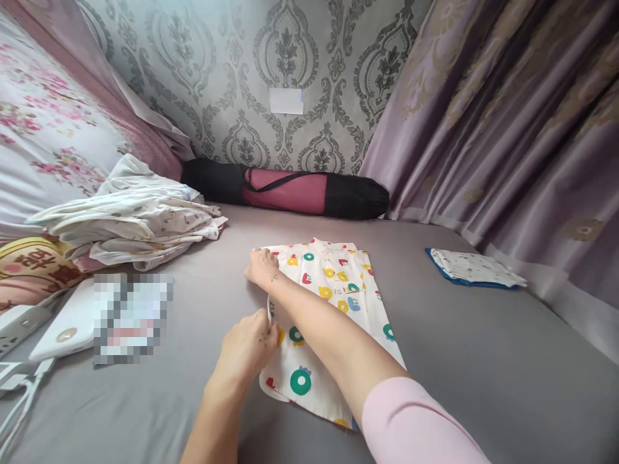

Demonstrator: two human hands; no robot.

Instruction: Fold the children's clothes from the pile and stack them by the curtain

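Note:
A small white shirt (333,335) printed with green rings and yellow, red and blue figures lies folded on the grey bed sheet in front of me. My right hand (262,265) reaches across it, its fingers closed on the shirt's far left corner. Nearer to me, my left hand (249,345) pinches the left edge, which is lifted a little. The fingertips of both hands are partly hidden. My right forearm covers part of the shirt's middle.
A heap of pale clothes (140,212) lies at the left, near a white power bank (72,322), a blurred flat item (135,319) and a power strip (19,325). A folded cloth bundle (474,267) is at the right. A black and pink bag (285,190) lies along the wall.

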